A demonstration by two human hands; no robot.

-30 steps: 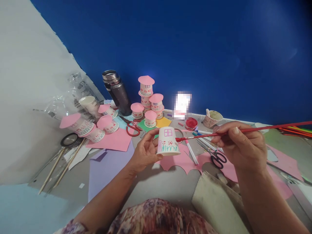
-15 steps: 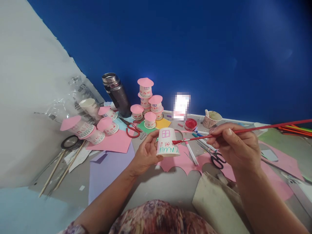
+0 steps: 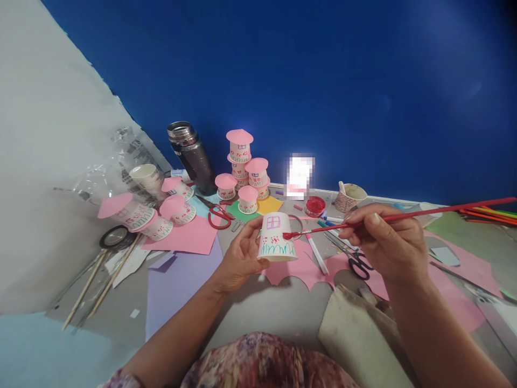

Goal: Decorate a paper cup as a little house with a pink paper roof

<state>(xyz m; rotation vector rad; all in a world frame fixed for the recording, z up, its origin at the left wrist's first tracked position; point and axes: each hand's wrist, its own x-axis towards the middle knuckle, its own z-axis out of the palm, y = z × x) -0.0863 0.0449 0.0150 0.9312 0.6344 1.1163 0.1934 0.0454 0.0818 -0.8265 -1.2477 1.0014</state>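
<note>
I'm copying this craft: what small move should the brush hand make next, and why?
Probably dab the brush tip lightly on the cup wall. The right hand holds the brush with its red-loaded tip at the cup's side, level with the red flowers, and the left hand grips the upturned cup. Whether the tip touches yet is unclear.

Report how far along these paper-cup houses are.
Done: several decorated cups already wear pink roofs, stacked at the back and lying at left. In hand: the left hand holds an upturned cup with window, grass and flowers; the right hand touches a red-tipped brush to it. Left: this cup lacks a roof, and a plain cup waits at left.
</note>
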